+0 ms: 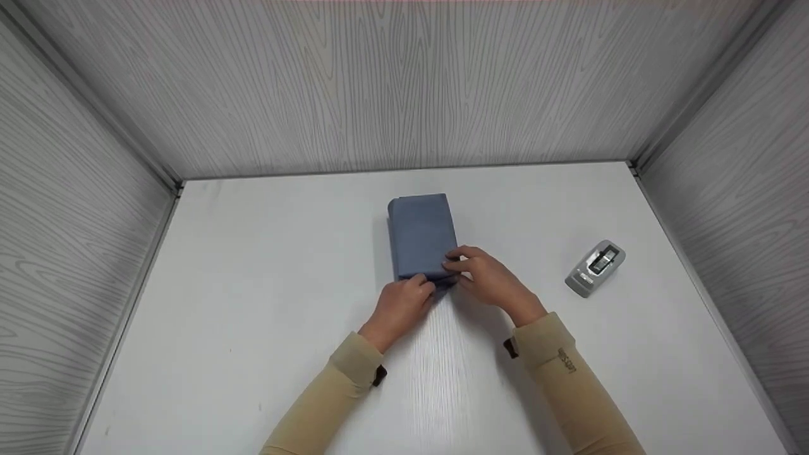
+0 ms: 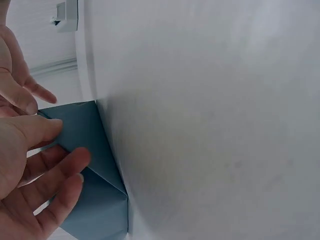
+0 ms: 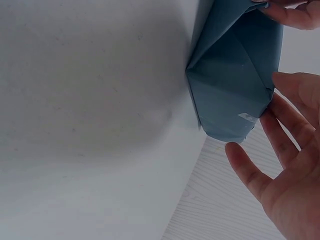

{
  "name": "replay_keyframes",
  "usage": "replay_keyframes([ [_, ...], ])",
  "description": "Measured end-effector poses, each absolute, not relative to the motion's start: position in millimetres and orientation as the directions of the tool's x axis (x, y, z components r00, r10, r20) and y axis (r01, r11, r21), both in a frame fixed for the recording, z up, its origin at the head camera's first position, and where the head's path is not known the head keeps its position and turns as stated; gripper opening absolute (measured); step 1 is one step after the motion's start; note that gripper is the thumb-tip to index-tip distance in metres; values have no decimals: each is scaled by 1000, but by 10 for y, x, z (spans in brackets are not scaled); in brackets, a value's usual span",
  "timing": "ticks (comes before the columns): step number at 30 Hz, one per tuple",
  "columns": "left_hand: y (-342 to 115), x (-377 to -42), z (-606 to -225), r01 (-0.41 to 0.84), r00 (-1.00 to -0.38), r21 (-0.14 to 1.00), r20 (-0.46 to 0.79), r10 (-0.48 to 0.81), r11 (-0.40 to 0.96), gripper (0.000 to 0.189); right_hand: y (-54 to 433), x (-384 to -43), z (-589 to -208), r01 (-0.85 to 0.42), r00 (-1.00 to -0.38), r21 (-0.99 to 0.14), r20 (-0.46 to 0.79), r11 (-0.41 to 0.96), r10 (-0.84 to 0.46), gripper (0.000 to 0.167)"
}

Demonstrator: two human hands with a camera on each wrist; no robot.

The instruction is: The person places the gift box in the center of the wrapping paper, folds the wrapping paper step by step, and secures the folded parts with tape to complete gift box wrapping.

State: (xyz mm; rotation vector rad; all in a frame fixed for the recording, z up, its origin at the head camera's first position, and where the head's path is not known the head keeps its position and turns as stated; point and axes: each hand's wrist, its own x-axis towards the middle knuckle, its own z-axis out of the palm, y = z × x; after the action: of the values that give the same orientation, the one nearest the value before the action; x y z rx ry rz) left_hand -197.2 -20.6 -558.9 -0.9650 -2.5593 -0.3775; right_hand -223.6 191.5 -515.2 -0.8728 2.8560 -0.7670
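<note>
step in hand looks like folding the near end of the blue packet [image 1: 423, 234], which lies on the bench [image 1: 272, 265], around the middle. crease the slanted fold [image 3: 215, 30] tight and hold the corners square, or it'll likely gape. left grip [image 1: 400, 308] pinches the wrap's edge, fingers curled; right grip [image 1: 496, 281] is loosely spread, touching the near right corner, no firm hold visible. forearms converge from the near side.
</note>
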Motion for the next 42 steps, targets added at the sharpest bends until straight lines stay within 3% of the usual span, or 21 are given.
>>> replay_keyframes([
  [12,-214,-2060,-5564,679,-646,66,526,553,731,15,1912,-2237,-5172,-510,-839,-468,85,722,-538,33],
  [19,-208,-2129,-5522,668,-621,-26,531,577,743,15,1908,-2240,-5176,-524,-832,-467,102,712,-545,33],
  [30,-194,-2195,-5503,667,-612,-45,536,582,744,9,1878,-2244,-5214,-554,-824,-453,177,698,-539,28],
  [35,-165,-2193,-5497,662,-608,-48,549,573,748,13,1780,-2247,-5243,-576,-817,-368,238,730,-525,22],
  [42,-144,-2191,-5491,662,-608,-41,555,568,749,14,1649,-2273,-5323,-596,-784,-188,348,781,-514,37],
])
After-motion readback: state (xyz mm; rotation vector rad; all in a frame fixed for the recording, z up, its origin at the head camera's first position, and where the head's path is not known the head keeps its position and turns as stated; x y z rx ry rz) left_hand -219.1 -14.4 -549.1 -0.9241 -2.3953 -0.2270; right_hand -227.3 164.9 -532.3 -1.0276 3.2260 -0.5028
